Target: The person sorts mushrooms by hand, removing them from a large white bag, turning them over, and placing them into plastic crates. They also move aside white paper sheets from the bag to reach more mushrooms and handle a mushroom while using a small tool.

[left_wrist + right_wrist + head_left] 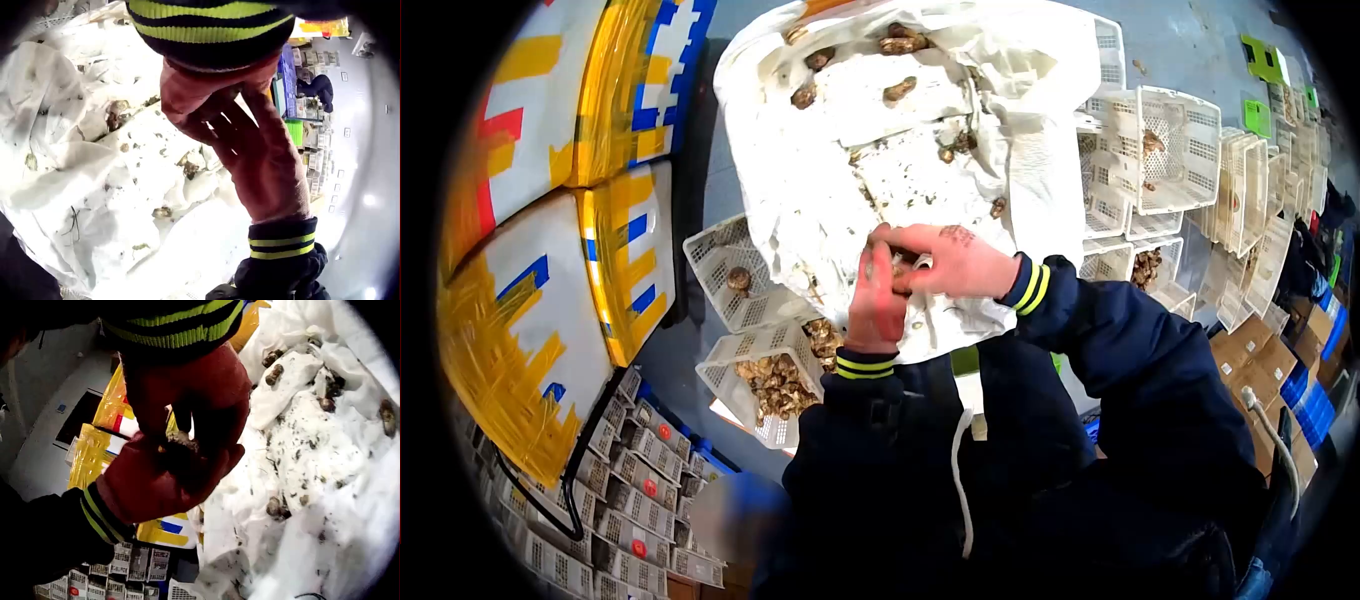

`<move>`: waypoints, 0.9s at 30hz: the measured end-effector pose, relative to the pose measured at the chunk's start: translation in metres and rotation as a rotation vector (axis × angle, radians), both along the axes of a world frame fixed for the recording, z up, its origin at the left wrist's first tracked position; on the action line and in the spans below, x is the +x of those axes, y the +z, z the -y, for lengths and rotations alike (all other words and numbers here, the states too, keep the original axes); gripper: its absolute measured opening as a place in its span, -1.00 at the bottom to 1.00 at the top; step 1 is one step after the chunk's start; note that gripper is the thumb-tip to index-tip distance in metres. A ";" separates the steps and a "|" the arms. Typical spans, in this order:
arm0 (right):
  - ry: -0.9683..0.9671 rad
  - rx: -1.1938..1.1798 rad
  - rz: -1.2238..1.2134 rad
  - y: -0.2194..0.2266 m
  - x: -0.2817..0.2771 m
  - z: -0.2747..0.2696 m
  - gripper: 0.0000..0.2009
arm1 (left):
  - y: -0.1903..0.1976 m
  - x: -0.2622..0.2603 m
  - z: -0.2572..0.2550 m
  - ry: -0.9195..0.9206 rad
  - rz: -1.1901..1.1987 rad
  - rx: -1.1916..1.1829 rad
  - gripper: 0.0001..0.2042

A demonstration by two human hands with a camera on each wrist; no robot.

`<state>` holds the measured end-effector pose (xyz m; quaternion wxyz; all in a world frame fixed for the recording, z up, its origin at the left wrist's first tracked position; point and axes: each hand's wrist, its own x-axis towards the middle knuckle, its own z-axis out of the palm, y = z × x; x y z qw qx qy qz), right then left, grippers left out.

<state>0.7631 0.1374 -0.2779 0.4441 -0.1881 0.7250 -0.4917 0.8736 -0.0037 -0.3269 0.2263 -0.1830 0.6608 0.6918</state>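
Small knobbly brown lump (182, 439) sits over crumpled white sheet's (1040, 150) near side, L hand's (877, 310) fingers curled round it, R hand's (960, 262) gripping too, prob. to steady it.

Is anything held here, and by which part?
A small lumpy brown piece is held between the left hand and right hand; much of it is hidden, so the gripped part cannot be told.
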 end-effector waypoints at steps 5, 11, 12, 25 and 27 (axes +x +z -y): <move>-0.261 0.225 -0.562 -0.046 -0.078 0.017 -0.65 | 0.018 -0.005 0.021 0.760 0.571 0.618 -0.53; 0.073 0.618 -0.567 -0.087 -0.128 0.044 -0.73 | 0.014 0.027 0.040 0.759 0.375 0.808 -0.54; -0.016 0.610 -0.733 -0.098 -0.128 0.044 -0.67 | 0.011 0.032 0.045 0.722 0.316 0.871 -0.55; -0.401 0.420 -0.598 -0.131 -0.184 0.025 -0.59 | 0.028 0.033 0.044 0.611 0.459 0.647 -0.68; -0.611 -0.168 0.046 -0.115 -0.159 0.013 -0.58 | 0.024 0.028 0.044 0.640 0.388 0.627 -0.68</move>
